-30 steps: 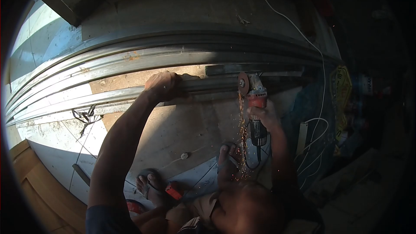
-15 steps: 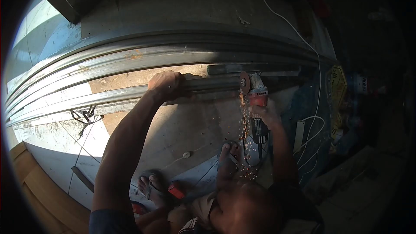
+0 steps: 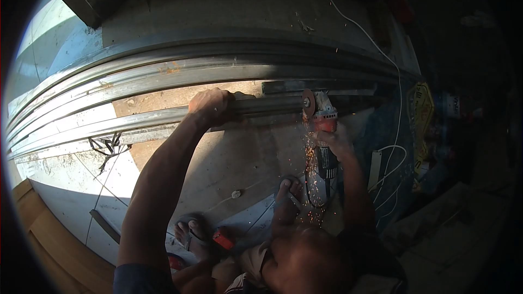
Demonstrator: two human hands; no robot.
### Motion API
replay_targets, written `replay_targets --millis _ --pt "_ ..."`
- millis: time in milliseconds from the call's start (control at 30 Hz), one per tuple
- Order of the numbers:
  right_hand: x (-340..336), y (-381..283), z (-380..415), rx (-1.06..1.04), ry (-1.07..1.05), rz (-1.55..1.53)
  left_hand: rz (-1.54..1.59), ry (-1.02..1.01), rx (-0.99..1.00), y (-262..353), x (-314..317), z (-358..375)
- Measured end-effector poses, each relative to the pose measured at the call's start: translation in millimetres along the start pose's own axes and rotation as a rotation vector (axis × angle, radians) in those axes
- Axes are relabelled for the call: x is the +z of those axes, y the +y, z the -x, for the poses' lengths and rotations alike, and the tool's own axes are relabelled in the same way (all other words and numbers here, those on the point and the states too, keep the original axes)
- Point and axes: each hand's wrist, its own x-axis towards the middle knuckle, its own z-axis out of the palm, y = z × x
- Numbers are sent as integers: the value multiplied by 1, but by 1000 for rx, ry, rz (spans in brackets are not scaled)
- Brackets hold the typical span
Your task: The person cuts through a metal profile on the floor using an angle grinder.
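My left hand (image 3: 211,104) is wrapped round a long metal tube (image 3: 158,117) that runs from the bright left side into the shade. In my right hand (image 3: 333,142) is a red and black angle grinder (image 3: 327,123), held with its body pointing down toward my feet. Its brown cutting disc (image 3: 309,102) meets the tube to the right of my left hand. Orange sparks (image 3: 311,166) stream from the disc toward the floor. The exact cut line is hidden by the disc. A short dark metal piece (image 3: 318,87) lies just beyond the tube.
Several long metal tubes (image 3: 190,67) lie side by side beyond the work. A white cable (image 3: 376,43) loops down the right side. A red object (image 3: 223,238) lies by my sandalled foot (image 3: 190,231). Black strapping (image 3: 106,144) rests at left, near a wooden panel (image 3: 54,228).
The grinder still throws sparks, and their pattern has shifted. Both hands keep their grips, with hardly any movement otherwise.
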Motion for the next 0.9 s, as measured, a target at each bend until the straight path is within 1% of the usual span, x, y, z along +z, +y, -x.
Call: replay_targets --millis 167,233,567,633,767,833,900 --pt "0 -3 1 26 -5 -16 -15 -8 2 1 -1 1" --pt "0 -7 3 67 5 37 -11 -6 9 1 -1 0" --pt "3 -10 4 80 36 56 -22 -45 -12 5 -4 1" --pt "7 -16 7 76 28 -7 -14 -47 -17 3 -4 1" --pt "7 -19 9 80 21 23 -14 -28 -14 -2 2 -4" --pt "10 -23 12 103 8 -98 -9 -33 -20 -1 1 -3" --pt "9 -22 9 101 16 -59 -22 -45 -31 1 -1 -2"
